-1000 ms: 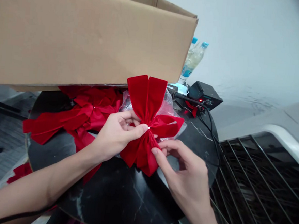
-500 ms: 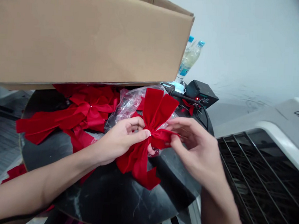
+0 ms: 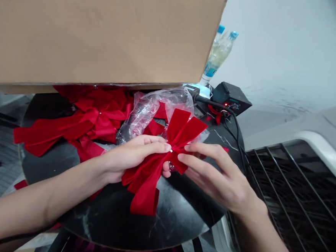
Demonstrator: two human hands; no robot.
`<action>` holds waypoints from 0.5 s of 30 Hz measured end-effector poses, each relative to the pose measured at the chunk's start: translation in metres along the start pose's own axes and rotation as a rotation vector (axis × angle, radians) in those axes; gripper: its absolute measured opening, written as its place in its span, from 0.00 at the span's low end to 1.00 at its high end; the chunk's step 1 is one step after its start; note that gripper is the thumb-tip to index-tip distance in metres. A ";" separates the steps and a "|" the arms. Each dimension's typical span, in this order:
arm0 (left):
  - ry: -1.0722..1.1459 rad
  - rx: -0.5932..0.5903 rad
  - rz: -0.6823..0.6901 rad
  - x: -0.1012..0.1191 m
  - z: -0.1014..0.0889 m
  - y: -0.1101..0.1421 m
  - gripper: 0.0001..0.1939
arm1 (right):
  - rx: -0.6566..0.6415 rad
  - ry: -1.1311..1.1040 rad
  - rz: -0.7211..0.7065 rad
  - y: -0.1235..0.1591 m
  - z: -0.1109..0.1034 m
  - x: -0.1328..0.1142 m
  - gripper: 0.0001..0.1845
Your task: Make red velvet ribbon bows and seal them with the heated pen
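The left hand (image 3: 134,158), its arm reaching in low from the left, holds a red velvet bow (image 3: 148,188) at its pinched centre, fingers almost closed around the knot. The right hand (image 3: 219,177) angles in from the lower right, fingers loosely spread, their tips touching the bow's right side. The bow is held above the middle of a round black marble table (image 3: 138,223), just before a clear plastic bag (image 3: 148,115) and beside a heap of red velvet bows (image 3: 90,122).

left hand (image 3: 134,158): bare | right hand (image 3: 219,175): bare | forearms (image 3: 50,198): bare, slim | fingernails (image 3: 168,146): short, unpainted
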State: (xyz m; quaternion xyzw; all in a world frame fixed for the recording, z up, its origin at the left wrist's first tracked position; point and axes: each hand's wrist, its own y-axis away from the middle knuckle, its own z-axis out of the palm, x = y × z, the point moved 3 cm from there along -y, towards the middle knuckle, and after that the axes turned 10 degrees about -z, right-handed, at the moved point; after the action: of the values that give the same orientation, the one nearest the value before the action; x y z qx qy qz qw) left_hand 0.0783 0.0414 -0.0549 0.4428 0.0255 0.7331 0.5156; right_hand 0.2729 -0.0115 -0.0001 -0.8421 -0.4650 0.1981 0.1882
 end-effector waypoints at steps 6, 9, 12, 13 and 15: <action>-0.019 -0.037 -0.015 0.000 0.000 0.000 0.08 | -0.048 -0.074 -0.187 -0.003 -0.001 0.013 0.20; -0.068 -0.042 0.047 0.003 -0.001 0.003 0.19 | -0.139 -0.055 -0.172 -0.006 -0.003 0.009 0.20; -0.102 -0.047 0.087 0.006 -0.001 0.006 0.22 | -0.145 -0.025 -0.158 -0.011 -0.003 0.005 0.17; -0.115 -0.052 0.086 0.006 -0.001 0.007 0.21 | -0.140 -0.018 -0.160 -0.012 -0.003 0.004 0.15; -0.154 -0.060 0.082 0.007 -0.001 0.009 0.18 | -0.144 0.000 -0.160 -0.015 -0.001 0.003 0.13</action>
State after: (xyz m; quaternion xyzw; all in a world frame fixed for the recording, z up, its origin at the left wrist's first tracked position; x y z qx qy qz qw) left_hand 0.0711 0.0429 -0.0467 0.4826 -0.0544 0.7180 0.4985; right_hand 0.2645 -0.0017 0.0081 -0.8136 -0.5437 0.1484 0.1426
